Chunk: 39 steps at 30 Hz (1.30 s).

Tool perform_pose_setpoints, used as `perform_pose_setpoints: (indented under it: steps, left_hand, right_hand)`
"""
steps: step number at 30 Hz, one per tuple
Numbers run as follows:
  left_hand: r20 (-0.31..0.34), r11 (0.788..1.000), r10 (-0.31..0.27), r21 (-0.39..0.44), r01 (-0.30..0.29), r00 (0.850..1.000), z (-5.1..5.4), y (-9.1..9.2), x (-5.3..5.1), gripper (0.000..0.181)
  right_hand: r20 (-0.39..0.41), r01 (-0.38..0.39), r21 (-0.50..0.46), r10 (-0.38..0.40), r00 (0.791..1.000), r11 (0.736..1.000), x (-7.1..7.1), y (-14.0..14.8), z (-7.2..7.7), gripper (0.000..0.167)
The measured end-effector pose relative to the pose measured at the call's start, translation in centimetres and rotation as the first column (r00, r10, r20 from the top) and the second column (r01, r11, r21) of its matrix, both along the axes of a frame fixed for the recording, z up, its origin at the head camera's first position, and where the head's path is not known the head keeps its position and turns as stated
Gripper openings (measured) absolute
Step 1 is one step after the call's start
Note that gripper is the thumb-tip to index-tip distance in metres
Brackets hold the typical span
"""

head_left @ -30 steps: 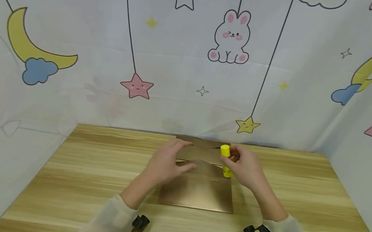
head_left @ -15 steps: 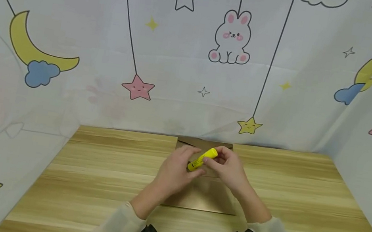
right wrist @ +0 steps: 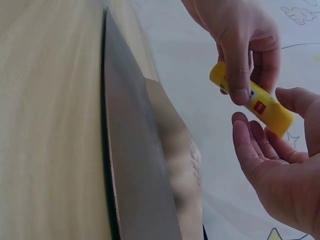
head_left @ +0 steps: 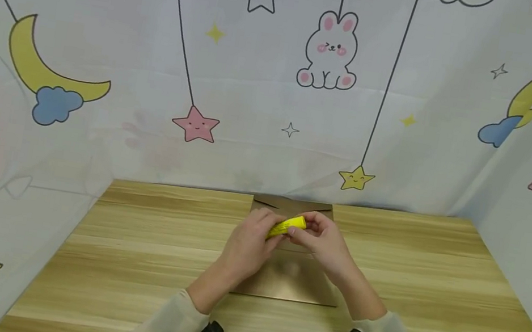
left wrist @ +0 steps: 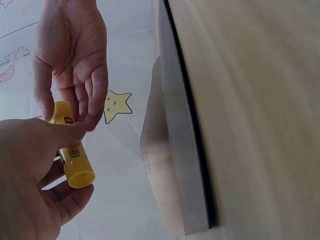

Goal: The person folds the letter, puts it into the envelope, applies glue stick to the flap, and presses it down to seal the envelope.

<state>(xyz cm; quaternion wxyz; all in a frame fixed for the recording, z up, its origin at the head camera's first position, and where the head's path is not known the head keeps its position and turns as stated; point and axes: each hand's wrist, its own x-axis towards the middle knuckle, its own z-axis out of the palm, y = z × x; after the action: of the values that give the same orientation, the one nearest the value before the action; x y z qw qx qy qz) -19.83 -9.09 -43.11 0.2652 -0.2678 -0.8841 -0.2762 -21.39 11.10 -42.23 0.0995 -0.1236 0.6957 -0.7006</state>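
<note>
Above a brown envelope-like sheet (head_left: 298, 277), both hands hold a yellow tube resembling a glue stick (head_left: 288, 226). The left hand (head_left: 247, 240) pinches its body, thumb on one side and fingers curled behind, as the left wrist view shows on the tube (left wrist: 75, 157). The right hand (head_left: 328, 250) has thumb and fingertips around the other, capped-looking end; in the right wrist view this hand (right wrist: 285, 185) is cupped beside that end of the tube (right wrist: 265, 107). The brown sheet's raised flap (left wrist: 157, 155) stands clear of the hands. Part of the sheet is hidden behind them.
The brown sheet lies on a wood-grain table (head_left: 140, 250), its far part near the back edge. A white patterned curtain (head_left: 259, 73) rises behind the table and along both sides. Black wrist devices sit at both sleeves.
The right hand has brought the tube leftward from the sheet's right side to the left hand. The tube has tilted from near upright to slanted, and the left fingers have closed on it.
</note>
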Motion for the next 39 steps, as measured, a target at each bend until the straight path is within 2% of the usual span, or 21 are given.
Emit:
perform_pose_setpoints:
  steps: [8, 16, 31, 39]
  left_hand:
    - [-0.073, 0.997, 0.009, -0.073, -0.015, 0.997, 0.5, -0.6, -0.4, 0.036]
    - [-0.122, 0.993, -0.027, -0.116, 0.012, 0.992, 0.5, -0.7, -0.4, 0.037]
    - [-0.099, 0.987, -0.035, -0.157, 0.019, 0.995, 0.7, -0.9, -0.3, 0.034]
    - [-0.047, 0.984, -0.018, -0.176, 0.009, 0.999, 1.1, -1.0, -0.1, 0.033]
  right_hand:
    - [-0.020, 0.045, 0.115, -0.043, 0.999, 0.992, -0.1, 1.1, 0.8, 0.042]
    - [-0.012, 0.008, 0.161, -0.006, 1.000, 0.987, -0.2, 1.0, 0.4, 0.036]
    - [-0.092, -0.025, 0.189, 0.043, 0.995, 0.982, -0.2, 0.9, 0.0, 0.025]
    - [-0.135, -0.060, 0.189, 0.086, 0.987, 0.980, -0.3, 1.1, -0.1, 0.024]
